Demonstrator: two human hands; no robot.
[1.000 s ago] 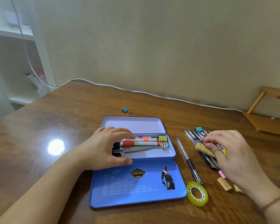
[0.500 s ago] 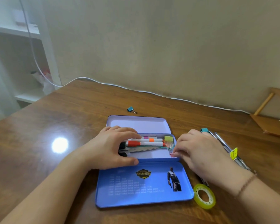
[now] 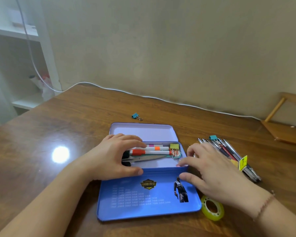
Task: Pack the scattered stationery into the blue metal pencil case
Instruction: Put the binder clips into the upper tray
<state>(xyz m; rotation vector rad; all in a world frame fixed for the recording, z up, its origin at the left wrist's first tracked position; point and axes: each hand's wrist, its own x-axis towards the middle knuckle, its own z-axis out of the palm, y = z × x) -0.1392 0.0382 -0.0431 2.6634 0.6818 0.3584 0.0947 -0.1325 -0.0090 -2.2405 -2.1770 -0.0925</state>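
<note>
The blue metal pencil case [image 3: 149,202] lies open on the wooden table, its printed lid flat toward me. Its tray holds white markers [image 3: 154,152] with orange and pink bands, scissors [image 3: 149,158] and a yellow binder clip [image 3: 174,146]. My left hand [image 3: 114,159] grips the tray's left end, fingers over the markers and thumb on the front wall. My right hand [image 3: 210,168] reaches the tray's right front corner, its fingertips touching a small pink piece [image 3: 179,165] on the rim. To the right of the case lies a heap of pens [image 3: 229,151], partly hidden by my right hand.
A roll of yellowish tape [image 3: 212,210] lies by the lid's right corner. One teal binder clip [image 3: 136,116] sits behind the case, another [image 3: 213,137] on the pens. A white cable [image 3: 161,99] runs along the wall. A wooden frame [image 3: 284,132] stands far right.
My right hand left the pen heap, where it held a wooden piece, and moved left to the tray's right front corner. The left hand stayed on the case.
</note>
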